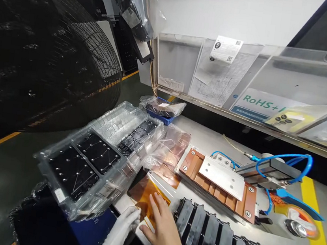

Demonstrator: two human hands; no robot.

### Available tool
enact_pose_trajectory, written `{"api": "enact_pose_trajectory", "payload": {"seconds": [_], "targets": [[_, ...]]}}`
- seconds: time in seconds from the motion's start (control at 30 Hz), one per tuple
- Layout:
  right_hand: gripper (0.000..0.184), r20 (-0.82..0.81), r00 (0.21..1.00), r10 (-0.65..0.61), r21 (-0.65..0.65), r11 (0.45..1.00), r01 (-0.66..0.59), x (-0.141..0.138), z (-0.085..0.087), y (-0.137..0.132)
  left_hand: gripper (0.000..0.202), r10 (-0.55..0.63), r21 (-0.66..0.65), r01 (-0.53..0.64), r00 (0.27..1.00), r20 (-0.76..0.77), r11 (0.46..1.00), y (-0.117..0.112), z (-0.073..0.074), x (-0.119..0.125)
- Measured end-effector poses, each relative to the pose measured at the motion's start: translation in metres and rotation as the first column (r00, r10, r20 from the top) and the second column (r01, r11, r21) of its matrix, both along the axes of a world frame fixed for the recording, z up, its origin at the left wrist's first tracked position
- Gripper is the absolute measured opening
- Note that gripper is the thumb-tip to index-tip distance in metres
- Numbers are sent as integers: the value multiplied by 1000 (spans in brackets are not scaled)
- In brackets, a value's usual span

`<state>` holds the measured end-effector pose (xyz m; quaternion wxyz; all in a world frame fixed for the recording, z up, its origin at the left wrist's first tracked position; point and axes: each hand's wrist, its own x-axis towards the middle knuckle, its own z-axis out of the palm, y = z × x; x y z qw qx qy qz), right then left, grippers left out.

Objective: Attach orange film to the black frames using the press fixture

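A translucent amber rectangular film (pixel 141 187) lies at the near left part of the light-grey metal tabletop (pixel 207 130), a dark piece showing beneath its far left corner. The left hand (pixel 127 221), in a white knitted glove, has its fingers bent at the film's near left edge; whether they pinch it cannot be told. The bare right hand (pixel 160 222) rests on the film with its fingers stretched out and its thumb set apart, near the edge.

Just right of the right hand, a row of black flat bars with knobbly ends (pixel 209 231) runs along the tabletop's near edge. Beyond the film, copper-coloured sheets under clear crumpled plastic (pixel 174 151) lie beside a reddish-brown rectangular fixture block (pixel 215 184), which has a silver metal plate (pixel 221 176) on top. Bright blue air hoses (pixel 285 156) loop behind the block, toward the tabletop's right side.

Over the tabletop's left edge sits a clear plastic compartment tray (pixel 112 114), tilted in view and holding black studded panels (pixel 98 152). Below it is a dark blue container (pixel 87 228). At the tabletop's far left corner, a small blue bin (pixel 168 120) carries a dark bagged part (pixel 162 106). Past the far edge stands a row of clear document pockets (pixel 176 62) with printed sheets (pixel 216 81); a black wire-mesh guard (pixel 97 54) fills the far left.
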<state>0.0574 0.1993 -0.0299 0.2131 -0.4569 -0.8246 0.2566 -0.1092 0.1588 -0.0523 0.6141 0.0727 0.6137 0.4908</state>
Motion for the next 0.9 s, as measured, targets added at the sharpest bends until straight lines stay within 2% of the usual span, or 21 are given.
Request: {"api": "enact_pose_trajectory", "payload": {"seconds": [0.07,0.2,0.27,0.33,0.37,0.43,0.53,0.6,0.67,0.7,0.77,0.83,0.9], "targets": [[81,33,999,-11,-29,999,12,-17,-15,-1,33,21,-18,-20,996,91,1000,3,2,-2],[48,30,999,-33,-59,998,35,-25,-29,0,49,66,-52,-56,975,211,997,12,-2,-19],[32,7,999,-49,-70,996,49,-22,-27,0,53,111,-77,-98,974,197,992,16,-6,-29],[21,-20,997,-68,-77,995,66,-18,-23,-1,51,107,-84,-99,989,97,992,18,-6,-39],[20,-35,997,-73,-78,994,70,-17,-20,-2,49,62,-77,-60,998,25,995,20,-4,-43],[25,-66,995,-72,-74,995,67,-13,-16,-3,49,-98,-67,91,990,-105,994,23,6,-50],[26,-100,993,-62,-55,997,57,-10,-12,-6,50,-360,-83,351,895,-262,933,30,29,-55],[24,-112,993,-48,-30,999,45,-9,-10,-7,45,-450,-83,452,816,-363,888,34,42,-55],[25,-123,992,-16,5,1000,16,-7,-7,-7,41,-477,-73,495,772,-419,866,35,48,-55],[24,-129,992,6,25,1000,-2,-6,-5,-8,42,-481,-81,496,771,-418,865,34,48,-55],[25,-146,988,48,72,997,-38,-3,0,-8,54,-466,-132,450,813,-349,883,30,47,-55],[29,-150,984,96,148,986,-74,1,6,-9,63,-430,-169,402,879,-203,900,25,47,-56],[30,-126,980,156,215,968,-127,5,13,-10,61,-417,-138,409,908,-36,902,21,52,-53]]}}
